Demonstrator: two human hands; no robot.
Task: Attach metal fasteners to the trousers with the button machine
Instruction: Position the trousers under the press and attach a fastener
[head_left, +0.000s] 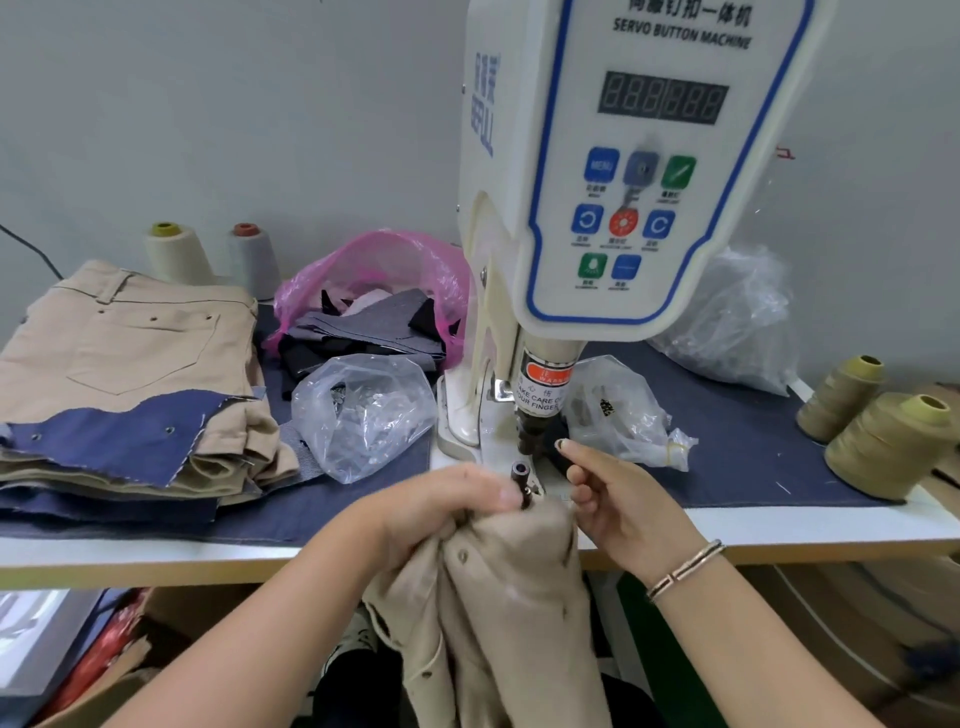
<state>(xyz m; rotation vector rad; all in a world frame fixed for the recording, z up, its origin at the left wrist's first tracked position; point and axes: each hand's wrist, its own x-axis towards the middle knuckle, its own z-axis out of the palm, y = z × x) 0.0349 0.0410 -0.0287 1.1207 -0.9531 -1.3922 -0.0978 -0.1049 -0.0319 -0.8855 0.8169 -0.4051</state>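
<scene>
Beige trousers (514, 587) hang off the table's front edge, bunched up just below the lower die (519, 475) of the white button machine (623, 171). My left hand (447, 509) grips the bunched cloth right beside the die. My right hand (608, 499) is to the right of the die, thumb and forefinger pinching a small dark metal fastener (562, 444) close to the machine's punch (530, 428). Its other fingers rest against the trousers' edge.
A stack of beige trousers and blue cloth (130, 379) lies at the left. Clear bags of fasteners (363, 410) (618, 410) flank the machine. A pink bag of scraps (374, 306) sits behind. Thread cones (883, 441) stand at the right, and two more (176, 254) at the back left.
</scene>
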